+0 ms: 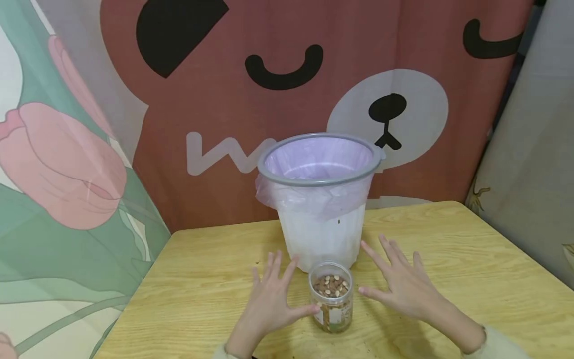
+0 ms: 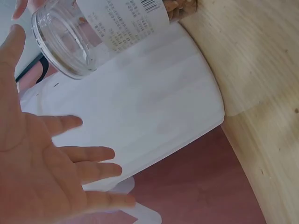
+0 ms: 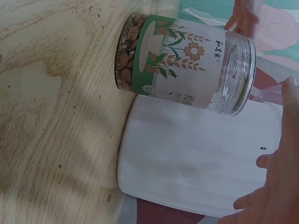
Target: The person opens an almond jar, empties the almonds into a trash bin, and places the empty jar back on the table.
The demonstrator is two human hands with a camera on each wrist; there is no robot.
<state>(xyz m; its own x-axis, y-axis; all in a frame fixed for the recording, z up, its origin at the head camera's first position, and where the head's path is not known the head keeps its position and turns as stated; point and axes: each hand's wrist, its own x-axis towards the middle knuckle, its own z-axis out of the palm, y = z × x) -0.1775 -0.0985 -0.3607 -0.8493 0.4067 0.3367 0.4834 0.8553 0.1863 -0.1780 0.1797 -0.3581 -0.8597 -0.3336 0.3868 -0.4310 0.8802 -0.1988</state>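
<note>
A clear lidless jar of brown nuts and pale seeds stands upright on the table, between my two hands. Its printed label shows flowers and a green band in the right wrist view. My left hand is spread on the jar's left, the thumb tip overlapping the jar in the head view. On the other side my right hand hovers with fingers spread and the thumb pointing at the jar. Both palms hold nothing.
Right behind the jar stands a white waste bin with a grey rim and a pinkish liner bag. The wooden table has small crumbs on it. A curtain with a bear print hangs along the back edge.
</note>
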